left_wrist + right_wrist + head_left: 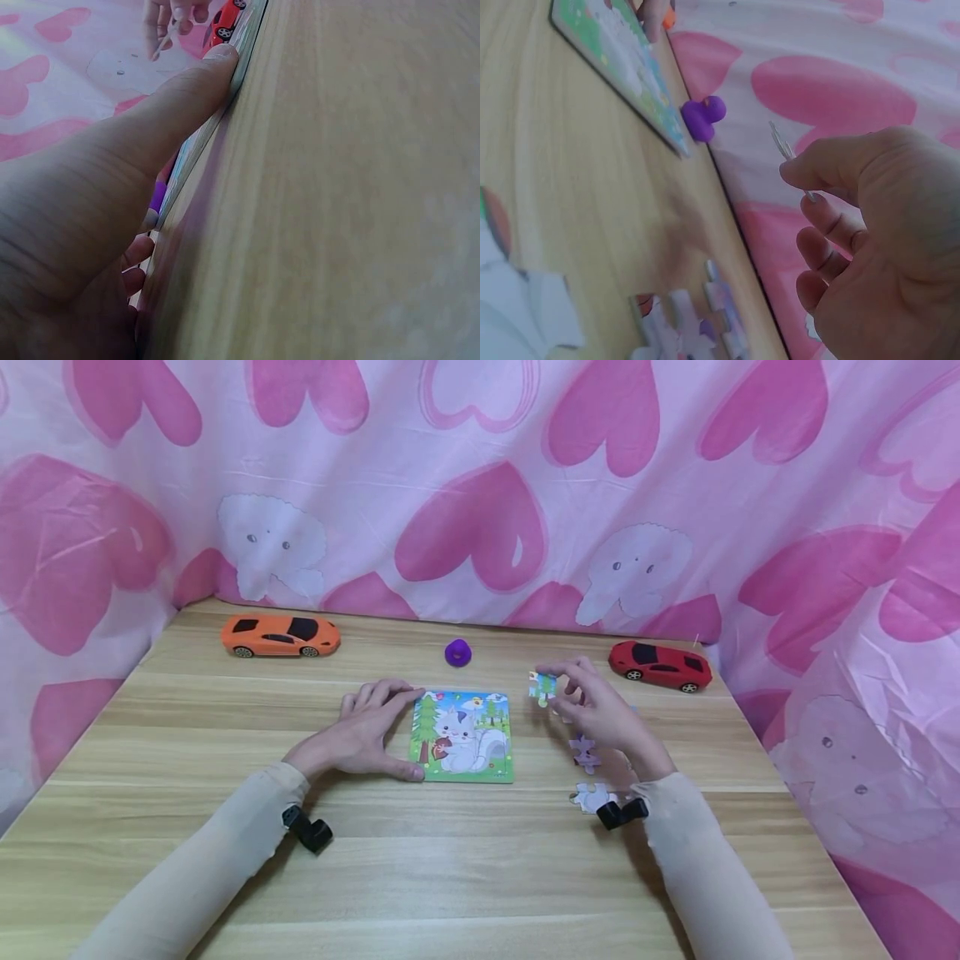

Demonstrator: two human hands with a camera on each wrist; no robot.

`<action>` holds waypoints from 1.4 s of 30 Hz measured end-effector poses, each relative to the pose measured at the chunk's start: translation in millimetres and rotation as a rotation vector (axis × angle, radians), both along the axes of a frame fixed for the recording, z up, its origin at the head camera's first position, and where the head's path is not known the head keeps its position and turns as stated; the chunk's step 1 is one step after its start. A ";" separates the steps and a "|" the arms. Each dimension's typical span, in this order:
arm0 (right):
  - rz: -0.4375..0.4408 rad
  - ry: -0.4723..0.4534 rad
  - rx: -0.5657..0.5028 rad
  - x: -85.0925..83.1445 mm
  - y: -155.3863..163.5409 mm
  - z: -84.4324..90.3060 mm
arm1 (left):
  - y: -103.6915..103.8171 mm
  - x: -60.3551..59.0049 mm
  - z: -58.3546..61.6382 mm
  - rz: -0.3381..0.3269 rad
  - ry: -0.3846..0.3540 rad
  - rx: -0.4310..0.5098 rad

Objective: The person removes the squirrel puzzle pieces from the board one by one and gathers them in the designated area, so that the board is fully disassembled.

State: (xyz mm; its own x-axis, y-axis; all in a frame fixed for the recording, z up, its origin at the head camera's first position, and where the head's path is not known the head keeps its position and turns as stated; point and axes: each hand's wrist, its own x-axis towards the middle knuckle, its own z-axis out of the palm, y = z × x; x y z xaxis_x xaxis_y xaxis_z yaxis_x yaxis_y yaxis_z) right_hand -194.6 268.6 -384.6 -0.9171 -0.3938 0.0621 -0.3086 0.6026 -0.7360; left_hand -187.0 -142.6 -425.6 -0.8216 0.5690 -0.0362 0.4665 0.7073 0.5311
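Observation:
A flat square puzzle board (463,735) with a squirrel picture lies on the table. My left hand (371,731) spreads along its left side, thumb at the near corner and index finger at the far corner. In the left wrist view the straight thumb (180,105) rests on the board's edge. My right hand (596,706) pinches a jigsaw piece (543,687) between thumb and index finger, raised to the right of the board. In the right wrist view that piece (781,141) shows nearly edge-on. Below this hand lie loose jigsaw pieces (585,753), partly hidden by the hand and wrist.
An orange toy car (281,636) stands at the back left of the wooden table (435,877), a red toy car (660,666) at the back right. Between them is a small purple toy duck (703,118). A pink heart-patterned curtain (472,527) hangs behind the table and at its sides.

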 end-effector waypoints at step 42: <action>0.002 -0.083 0.219 3.2 -10.1 -23.3 | -0.6 0.5 -1.3 0.002 0.008 0.005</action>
